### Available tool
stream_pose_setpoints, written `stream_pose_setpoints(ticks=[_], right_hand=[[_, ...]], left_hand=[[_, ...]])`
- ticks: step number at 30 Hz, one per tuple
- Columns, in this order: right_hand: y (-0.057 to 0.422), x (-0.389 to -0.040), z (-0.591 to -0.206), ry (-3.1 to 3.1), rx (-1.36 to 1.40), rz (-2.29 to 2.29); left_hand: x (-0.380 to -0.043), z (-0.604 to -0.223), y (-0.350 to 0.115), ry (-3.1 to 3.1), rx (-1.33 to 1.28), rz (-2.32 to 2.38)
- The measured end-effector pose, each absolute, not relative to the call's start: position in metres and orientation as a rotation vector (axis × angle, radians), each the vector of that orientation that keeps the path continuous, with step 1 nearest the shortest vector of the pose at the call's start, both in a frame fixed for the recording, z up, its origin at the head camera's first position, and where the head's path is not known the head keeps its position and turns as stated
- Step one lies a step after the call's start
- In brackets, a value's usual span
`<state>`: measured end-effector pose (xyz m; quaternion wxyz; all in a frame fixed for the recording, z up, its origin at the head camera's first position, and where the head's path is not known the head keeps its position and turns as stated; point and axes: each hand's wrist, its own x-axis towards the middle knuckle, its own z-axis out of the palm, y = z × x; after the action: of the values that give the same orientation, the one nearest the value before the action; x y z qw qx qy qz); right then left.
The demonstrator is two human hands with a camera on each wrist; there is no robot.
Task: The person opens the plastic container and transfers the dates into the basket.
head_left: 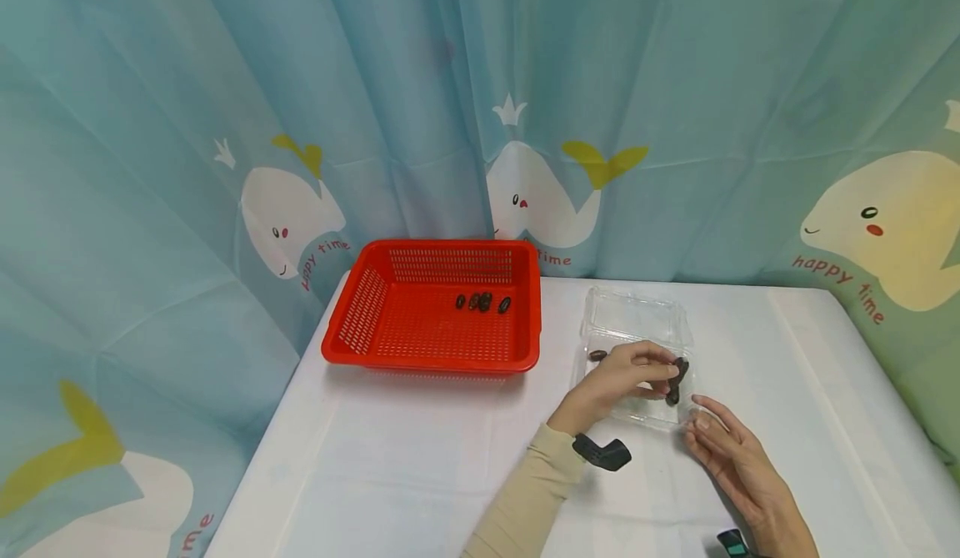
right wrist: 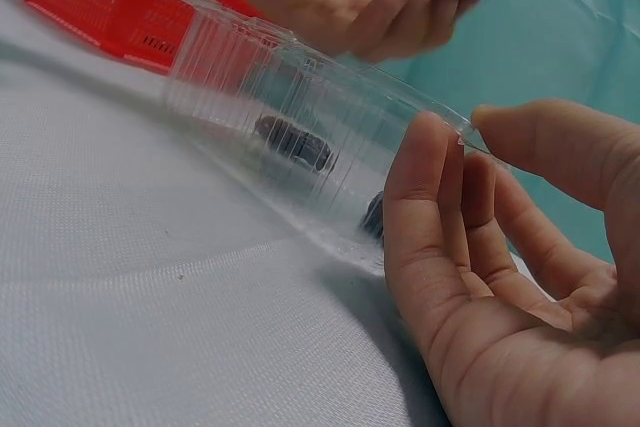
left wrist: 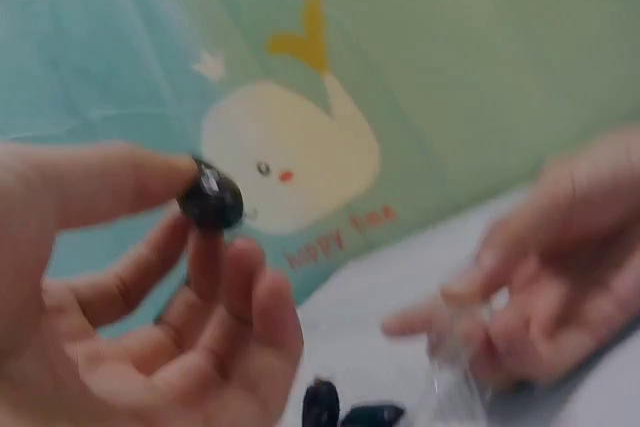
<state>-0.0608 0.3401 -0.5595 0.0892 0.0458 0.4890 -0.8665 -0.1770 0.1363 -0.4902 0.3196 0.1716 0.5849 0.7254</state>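
Observation:
My left hand [head_left: 618, 374] pinches a dark, glossy, oval date [left wrist: 212, 197] between thumb and fingertips, above a clear plastic clamshell box [right wrist: 240, 67]. Its other fingers are loosely bent. With thumb and fingers, my right hand [head_left: 738, 462] pinches the box's rim at the near right corner. Inside the box lie a date [head_left: 597, 355] at the left and another date [head_left: 672, 395] near the right side. The box's hinged lid [head_left: 637, 314] stands open toward the back. My left hand covers part of the box's inside in the head view.
Left of the box stands a red plastic basket [head_left: 420, 364] with several dark dates [head_left: 483, 301] on its floor. Both containers sit on a white-covered table [head_left: 405, 458]. A blue-green curtain [head_left: 675, 124] printed with whales hangs behind the table.

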Motion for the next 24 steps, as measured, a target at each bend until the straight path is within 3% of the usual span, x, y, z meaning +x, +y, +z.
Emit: stream_pose_setpoints(ticks=[9,24], right_hand=[[0.340,-0.063,-0.558,1.476,0.179,-2.574],[0.340,-0.063,-0.555,1.531,0.288,-2.524]], left_hand=[[-0.174,-0.469,0.124,1.124,0.552,2.075],[-0.181,-0.423,0.079,1.217,0.693,2.038]])
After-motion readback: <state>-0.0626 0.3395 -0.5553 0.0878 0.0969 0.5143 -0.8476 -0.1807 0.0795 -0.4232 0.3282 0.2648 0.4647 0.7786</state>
